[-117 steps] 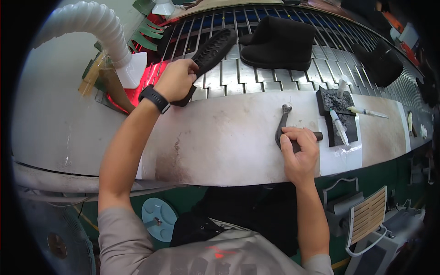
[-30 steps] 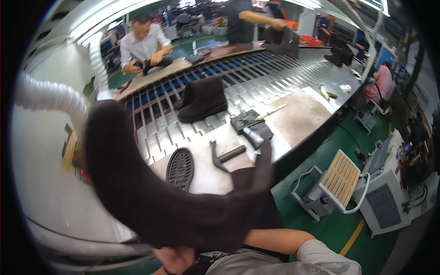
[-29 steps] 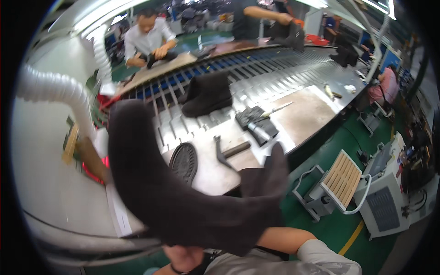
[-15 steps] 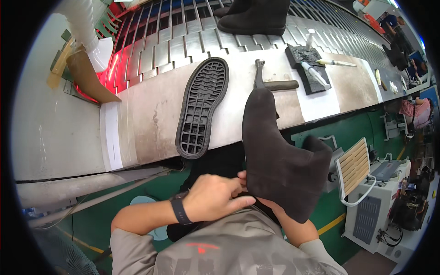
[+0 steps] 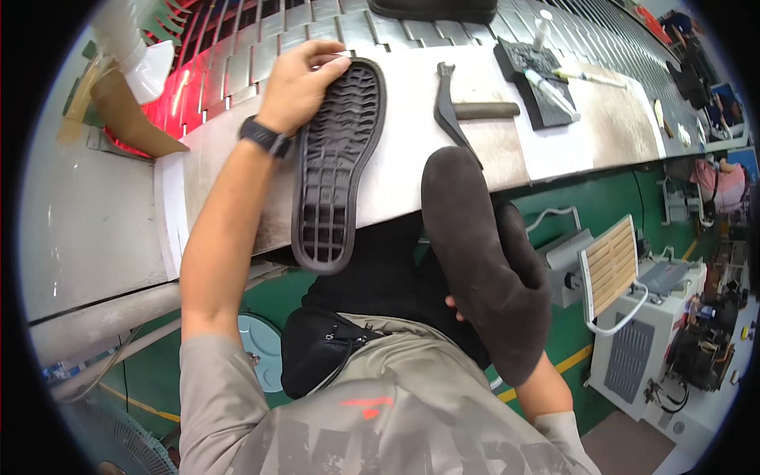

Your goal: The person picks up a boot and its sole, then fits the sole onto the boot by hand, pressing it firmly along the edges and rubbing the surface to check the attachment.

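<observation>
Fingers (image 5: 318, 49) of my left hand (image 5: 294, 89) curl at the far rim of the black sole (image 5: 336, 170), though I cannot tell if they pinch it; my right hand (image 5: 455, 307), mostly hidden, grips the dark boot (image 5: 473, 237) from beneath. That sole lies on the worktable (image 5: 405, 162), its near end jutting past the edge, and to its right a hammer (image 5: 488, 110) lies near a dark block (image 5: 546, 117) bearing syringes (image 5: 551, 90).
</observation>
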`<move>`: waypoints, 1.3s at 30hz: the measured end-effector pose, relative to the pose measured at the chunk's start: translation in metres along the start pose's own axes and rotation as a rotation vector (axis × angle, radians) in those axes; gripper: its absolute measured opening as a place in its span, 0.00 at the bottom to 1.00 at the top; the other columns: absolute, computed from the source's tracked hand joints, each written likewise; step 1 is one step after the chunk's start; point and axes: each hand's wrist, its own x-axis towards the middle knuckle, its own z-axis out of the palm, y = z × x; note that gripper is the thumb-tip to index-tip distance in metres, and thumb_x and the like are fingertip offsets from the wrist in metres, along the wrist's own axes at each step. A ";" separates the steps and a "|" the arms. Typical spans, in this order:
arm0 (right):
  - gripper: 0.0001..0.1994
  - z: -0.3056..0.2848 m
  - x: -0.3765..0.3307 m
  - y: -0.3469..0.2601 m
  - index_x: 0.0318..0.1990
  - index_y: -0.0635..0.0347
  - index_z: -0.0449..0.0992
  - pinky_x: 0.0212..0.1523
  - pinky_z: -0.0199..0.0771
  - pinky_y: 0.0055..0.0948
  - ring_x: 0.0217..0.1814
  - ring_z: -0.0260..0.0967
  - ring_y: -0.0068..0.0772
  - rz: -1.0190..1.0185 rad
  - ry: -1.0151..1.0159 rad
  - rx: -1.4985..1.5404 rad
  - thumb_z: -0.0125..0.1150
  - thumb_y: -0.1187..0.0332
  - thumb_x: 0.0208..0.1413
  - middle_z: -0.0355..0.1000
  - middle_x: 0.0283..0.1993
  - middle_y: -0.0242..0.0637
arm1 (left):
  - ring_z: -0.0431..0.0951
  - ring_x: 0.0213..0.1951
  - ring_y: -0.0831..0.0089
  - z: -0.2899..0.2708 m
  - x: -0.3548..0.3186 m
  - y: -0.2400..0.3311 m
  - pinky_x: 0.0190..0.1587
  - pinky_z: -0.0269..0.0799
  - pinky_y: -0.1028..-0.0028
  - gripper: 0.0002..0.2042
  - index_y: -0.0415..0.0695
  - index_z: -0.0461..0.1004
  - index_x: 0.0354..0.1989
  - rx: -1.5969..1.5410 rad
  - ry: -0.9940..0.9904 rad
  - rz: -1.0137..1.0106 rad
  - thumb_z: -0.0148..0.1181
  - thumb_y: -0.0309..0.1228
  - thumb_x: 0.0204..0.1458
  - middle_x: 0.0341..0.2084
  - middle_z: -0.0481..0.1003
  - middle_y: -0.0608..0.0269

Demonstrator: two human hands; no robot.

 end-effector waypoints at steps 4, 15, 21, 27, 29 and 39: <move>0.22 -0.007 0.022 0.045 0.58 0.69 0.76 0.32 0.87 0.33 0.34 0.84 0.37 -0.141 0.011 -0.178 0.52 0.55 0.78 0.83 0.41 0.46 | 0.82 0.47 0.75 -0.004 -0.063 0.016 0.53 0.77 0.74 0.16 0.33 0.80 0.57 -0.069 -0.083 -0.156 0.66 0.33 0.67 0.46 0.83 0.61; 0.17 -0.011 0.040 0.085 0.62 0.67 0.75 0.43 0.88 0.27 0.42 0.84 0.32 0.071 -0.175 0.211 0.62 0.66 0.73 0.83 0.45 0.42 | 0.81 0.59 0.60 0.018 -0.184 0.052 0.64 0.78 0.61 0.32 0.30 0.69 0.65 -0.880 -0.299 -0.412 0.63 0.43 0.59 0.61 0.76 0.40; 0.19 -0.006 0.036 0.078 0.66 0.70 0.70 0.44 0.89 0.30 0.43 0.84 0.35 0.016 -0.174 0.175 0.60 0.72 0.73 0.82 0.47 0.48 | 0.77 0.65 0.51 0.032 -0.188 0.042 0.68 0.75 0.55 0.41 0.35 0.64 0.67 -0.911 -0.479 -0.249 0.49 0.67 0.67 0.68 0.69 0.29; 0.19 -0.005 0.035 0.087 0.67 0.71 0.69 0.44 0.90 0.33 0.43 0.85 0.38 -0.083 -0.152 0.127 0.58 0.69 0.75 0.82 0.48 0.50 | 0.79 0.63 0.50 0.042 -0.194 0.037 0.67 0.77 0.53 0.43 0.37 0.66 0.61 -1.064 -0.405 -0.295 0.32 0.72 0.69 0.63 0.74 0.30; 0.19 -0.010 0.037 0.096 0.67 0.71 0.69 0.45 0.90 0.33 0.43 0.85 0.38 -0.076 -0.151 0.152 0.58 0.69 0.75 0.82 0.48 0.50 | 0.79 0.62 0.50 0.044 -0.195 0.033 0.66 0.77 0.53 0.41 0.38 0.67 0.56 -1.076 -0.413 -0.278 0.32 0.72 0.69 0.61 0.75 0.31; 0.24 -0.019 0.052 0.120 0.69 0.73 0.66 0.48 0.91 0.38 0.48 0.85 0.47 0.046 -0.229 0.366 0.51 0.59 0.79 0.80 0.53 0.57 | 0.80 0.59 0.49 0.036 -0.200 0.019 0.64 0.78 0.52 0.40 0.37 0.69 0.48 -1.102 -0.367 -0.325 0.34 0.70 0.70 0.56 0.76 0.33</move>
